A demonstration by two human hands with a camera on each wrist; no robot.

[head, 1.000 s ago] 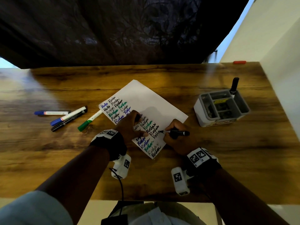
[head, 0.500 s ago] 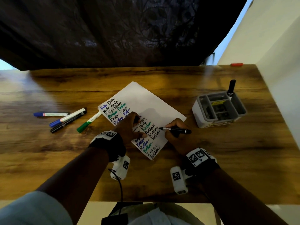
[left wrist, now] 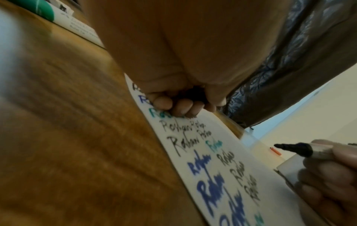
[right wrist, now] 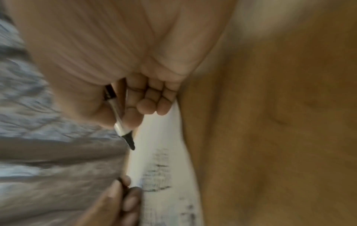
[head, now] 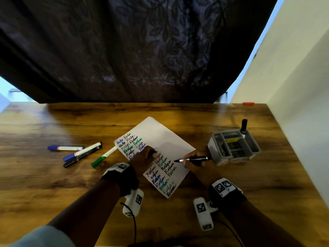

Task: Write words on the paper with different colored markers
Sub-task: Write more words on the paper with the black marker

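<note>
A white sheet of paper (head: 160, 134) lies slanted on the wooden table (head: 178, 111), with rows of words in black, blue and green. My left hand (head: 151, 155) rests on its left part with curled fingers (left wrist: 181, 107) round a small black cap (left wrist: 193, 94). My right hand (head: 185, 162) grips an uncapped black marker (head: 194, 159) at the paper's right edge. In the left wrist view the black marker (left wrist: 297, 149) has its tip a little above the sheet. The right wrist view is blurred but shows the marker (right wrist: 123, 131) pinched between thumb and fingers.
Left of the paper lie a blue marker (head: 65, 148), a blue-capped white one (head: 81, 152), a black one (head: 78, 158) and a green one (head: 104, 157). A grey organiser (head: 233, 148) holding an upright black marker (head: 243, 126) stands right. A white wall (head: 293, 104) borders the right.
My right hand has carried the marker tip up past the last written words and off the sheet. My left hand has stayed on the paper. The head view has tilted up.
</note>
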